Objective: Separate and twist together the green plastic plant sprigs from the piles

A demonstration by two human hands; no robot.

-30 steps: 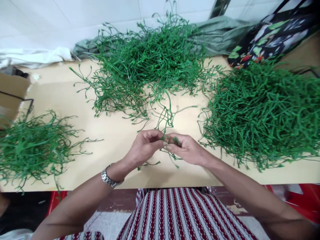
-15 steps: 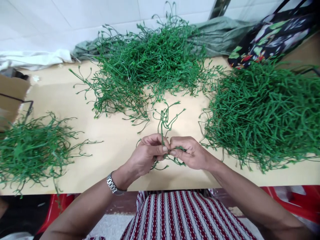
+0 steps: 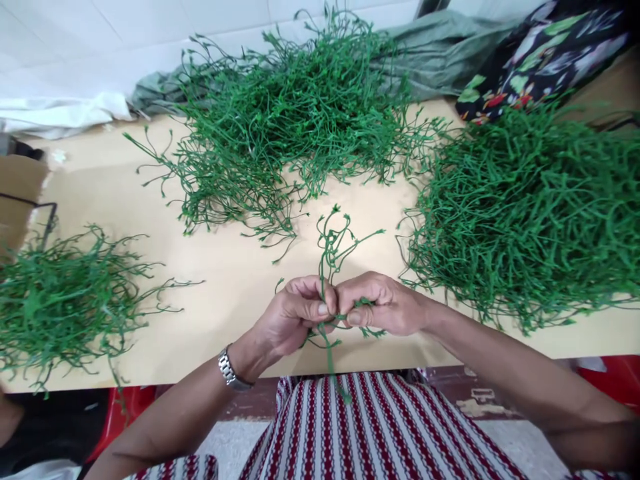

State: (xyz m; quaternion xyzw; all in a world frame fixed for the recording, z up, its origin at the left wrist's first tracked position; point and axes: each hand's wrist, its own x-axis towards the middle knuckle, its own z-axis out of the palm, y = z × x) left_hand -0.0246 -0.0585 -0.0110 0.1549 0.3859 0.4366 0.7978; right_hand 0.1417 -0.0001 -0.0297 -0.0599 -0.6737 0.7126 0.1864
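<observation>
Over the front part of the table, my left hand pinches a thin green artificial plant stem between thumb and fingers. Its branched, curled tips stand up above the hands, and one stem hangs down past the table's front edge. Right beside it, my right hand is closed on green stems too, with small tips sticking out between and below its fingers. The two hands meet at the fingertips, where the exact joint of the stems is hidden.
Heaps of green stems lie at the back, on the right and on the left of the pale table. Behind are a green cloth and a black flowered fabric. A cardboard box stands at the left edge.
A stem now hangs down below my hands toward the striped garment. The branches above have spread a little, and my right hand has turned slightly. The whole view has shifted slightly.
</observation>
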